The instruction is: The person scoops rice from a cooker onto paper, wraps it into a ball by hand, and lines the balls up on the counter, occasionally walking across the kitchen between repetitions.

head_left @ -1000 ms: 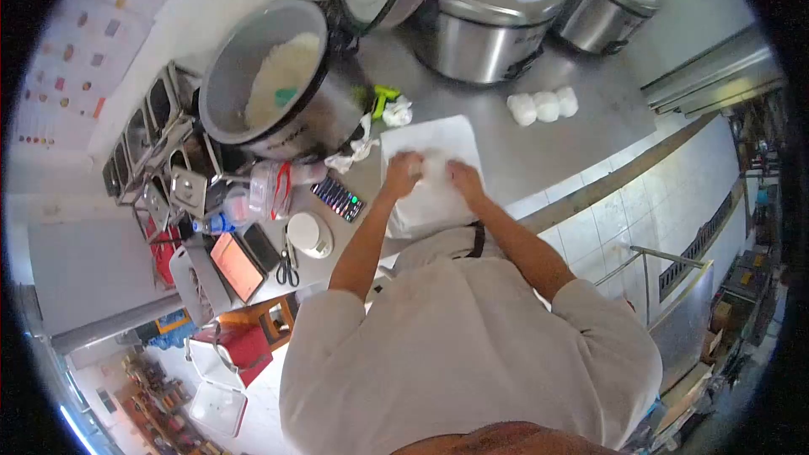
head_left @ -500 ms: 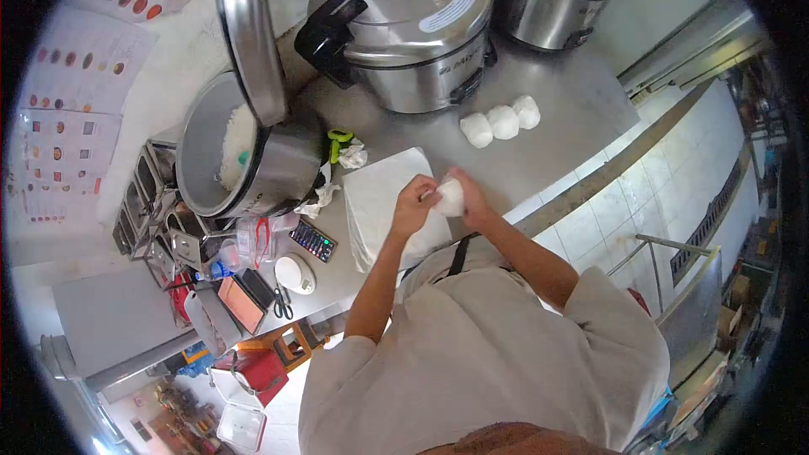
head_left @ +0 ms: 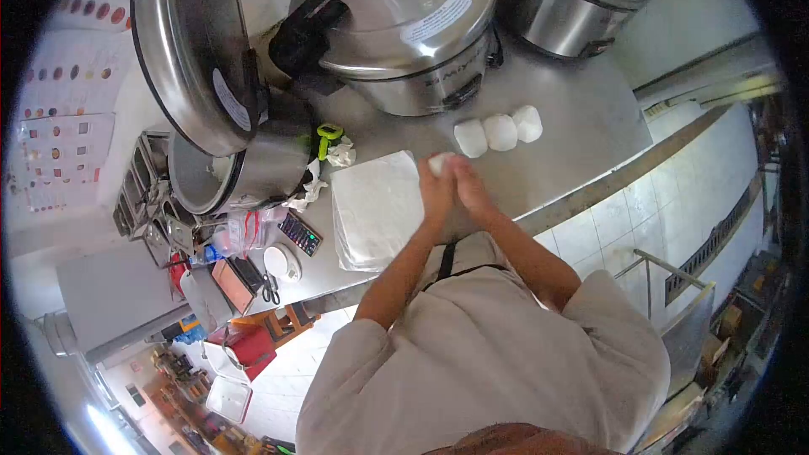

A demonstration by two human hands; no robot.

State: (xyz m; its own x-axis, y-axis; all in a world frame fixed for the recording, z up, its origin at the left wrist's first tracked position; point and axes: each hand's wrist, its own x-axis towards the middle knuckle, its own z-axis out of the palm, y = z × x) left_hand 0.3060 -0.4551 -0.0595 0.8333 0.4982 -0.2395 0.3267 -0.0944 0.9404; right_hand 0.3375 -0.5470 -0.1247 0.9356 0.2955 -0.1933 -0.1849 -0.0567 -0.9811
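Observation:
My left hand (head_left: 436,187) and my right hand (head_left: 470,185) are pressed around a white wrapped bundle (head_left: 441,163), of which only the top shows between them. Both hands are closed on it, just off the upper right edge of a stack of white paper sheets (head_left: 377,211). Beyond the hands, three white wrapped bundles (head_left: 500,131) sit in a touching row on the metal table (head_left: 573,131).
An open rice cooker (head_left: 202,173) with its lid raised stands at the left. Two closed cookers (head_left: 404,34) (head_left: 581,0) stand at the back. A green-handled tool (head_left: 327,140), remote (head_left: 300,234), white scale (head_left: 281,263) and scissors (head_left: 270,288) lie left of the paper.
My hands have come together around the bundle, covering most of it. The view has shifted, and more of the raised cooker lid shows.

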